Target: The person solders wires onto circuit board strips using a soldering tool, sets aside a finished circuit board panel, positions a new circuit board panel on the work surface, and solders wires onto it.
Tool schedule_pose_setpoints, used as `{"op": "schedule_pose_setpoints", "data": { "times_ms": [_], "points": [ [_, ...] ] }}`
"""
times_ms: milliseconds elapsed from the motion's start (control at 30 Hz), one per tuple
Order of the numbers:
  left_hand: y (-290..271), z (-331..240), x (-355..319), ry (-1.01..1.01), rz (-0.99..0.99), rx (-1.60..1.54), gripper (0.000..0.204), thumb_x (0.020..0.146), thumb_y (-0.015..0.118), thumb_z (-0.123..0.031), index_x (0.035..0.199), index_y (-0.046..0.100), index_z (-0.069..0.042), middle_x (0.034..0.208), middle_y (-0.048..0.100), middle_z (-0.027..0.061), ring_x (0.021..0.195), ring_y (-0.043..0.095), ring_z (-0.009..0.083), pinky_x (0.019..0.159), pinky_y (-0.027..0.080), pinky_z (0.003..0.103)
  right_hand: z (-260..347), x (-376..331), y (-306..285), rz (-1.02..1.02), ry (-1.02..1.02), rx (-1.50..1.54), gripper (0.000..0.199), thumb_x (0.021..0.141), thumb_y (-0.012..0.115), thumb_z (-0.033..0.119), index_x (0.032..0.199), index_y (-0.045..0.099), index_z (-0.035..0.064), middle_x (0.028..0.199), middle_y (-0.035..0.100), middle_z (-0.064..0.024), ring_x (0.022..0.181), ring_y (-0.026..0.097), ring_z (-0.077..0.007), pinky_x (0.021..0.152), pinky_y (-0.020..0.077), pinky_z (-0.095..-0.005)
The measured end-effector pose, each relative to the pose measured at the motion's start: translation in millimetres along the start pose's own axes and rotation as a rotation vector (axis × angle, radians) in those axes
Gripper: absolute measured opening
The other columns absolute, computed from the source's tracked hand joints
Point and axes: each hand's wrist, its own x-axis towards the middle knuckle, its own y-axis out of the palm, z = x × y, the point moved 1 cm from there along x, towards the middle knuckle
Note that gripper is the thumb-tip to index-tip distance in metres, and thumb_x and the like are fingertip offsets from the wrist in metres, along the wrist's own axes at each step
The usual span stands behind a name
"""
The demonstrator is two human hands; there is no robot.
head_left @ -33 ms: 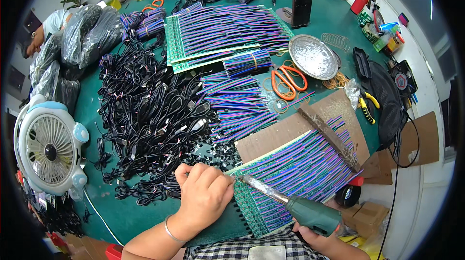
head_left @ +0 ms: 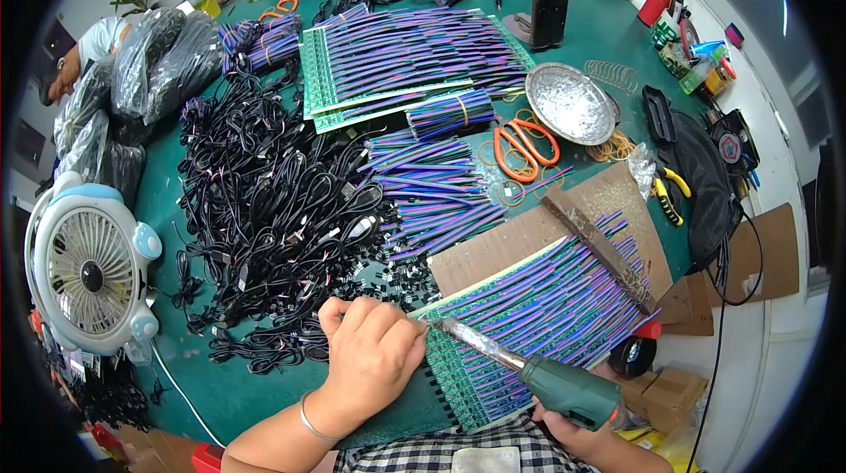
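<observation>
My left hand (head_left: 374, 354), with a metal bangle at the wrist, is closed in a pinch at the left edge of a green circuit board panel (head_left: 451, 378). Whatever it pinches is too small to make out. In my right hand (head_left: 564, 431) is a soldering iron (head_left: 573, 392) with a thick green handle, which hides part of the fingers. Its metal tip reaches the board's edge beside my left fingertips. Rows of multicoloured flat wires (head_left: 538, 319) run rightward from the panel. A wooden bar (head_left: 599, 248) lies across their far ends, on a brown board (head_left: 480, 263).
Left of the panel lies a heap of black cables (head_left: 273, 218); a fan (head_left: 92, 275) stands at far left. Beyond are finished wired panels (head_left: 397, 59), orange-handled scissors (head_left: 526, 151), a metal dish (head_left: 571, 103) and a phone (head_left: 551, 2). Yellow-handled pliers (head_left: 671, 195) lie right.
</observation>
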Motion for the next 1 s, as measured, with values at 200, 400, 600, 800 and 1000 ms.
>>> {"op": "schedule_pose_setpoints", "data": {
  "times_ms": [200,400,600,800,1000],
  "points": [
    [-0.2,0.5,1.0,0.003,0.007,-0.006,0.015,0.064,0.072,-0.012,0.073,0.059,-0.014,0.073,0.053,-0.0027,0.073,0.051,0.0168,0.075,0.028,0.038,2.2,1.4,-0.5,0.051,-0.051,-0.063,0.034,0.086,0.058,0.011,0.115,0.052,-0.0051,0.078,0.06,-0.0095,0.072,0.059,-0.0167,0.07,0.0488,-0.0314],
    [-0.6,-0.2,1.7,0.002,0.012,0.003,0.015,0.065,0.072,-0.012,0.073,0.059,-0.014,0.072,0.053,-0.003,0.073,0.051,0.0166,0.075,0.028,0.038,8.3,3.1,2.5,-0.137,-0.101,0.055,0.043,0.088,0.058,0.02,0.122,0.046,-0.0044,0.103,0.06,-0.0129,0.073,0.062,-0.0181,0.068,0.0497,-0.0299],
    [-0.8,-1.2,1.7,-0.013,-0.001,-0.015,0.016,0.064,0.073,-0.01,0.073,0.06,-0.015,0.071,0.054,-0.0035,0.071,0.051,0.0163,0.074,0.028,0.037,3.1,0.9,0.2,-0.072,-0.063,0.054,0.047,0.089,0.056,0.022,0.126,0.043,-0.0037,0.116,0.056,-0.0136,0.073,0.062,-0.0184,0.067,0.051,-0.0302],
    [-2.9,-4.4,2.6,-0.015,-0.026,-0.006,0.016,0.066,0.073,-0.009,0.076,0.062,-0.015,0.073,0.056,-0.0026,0.072,0.052,0.0168,0.074,0.028,0.037,0.8,2.9,3.2,-0.136,-0.089,0.155,0.05,0.088,0.059,0.024,0.127,0.042,-0.0037,0.118,0.054,-0.015,0.072,0.061,-0.0187,0.066,0.0523,-0.0307],
    [-1.4,-6.5,4.3,-0.056,0.034,-0.021,0.014,0.068,0.072,-0.01,0.078,0.062,-0.015,0.075,0.056,-0.0025,0.074,0.052,0.017,0.075,0.028,0.037,1.9,6.9,1.2,-0.145,-0.135,0.209,0.053,0.088,0.06,0.025,0.127,0.04,-0.0041,0.116,0.055,-0.0173,0.071,0.062,-0.0209,0.064,0.0537,-0.0318]
  ]
}}
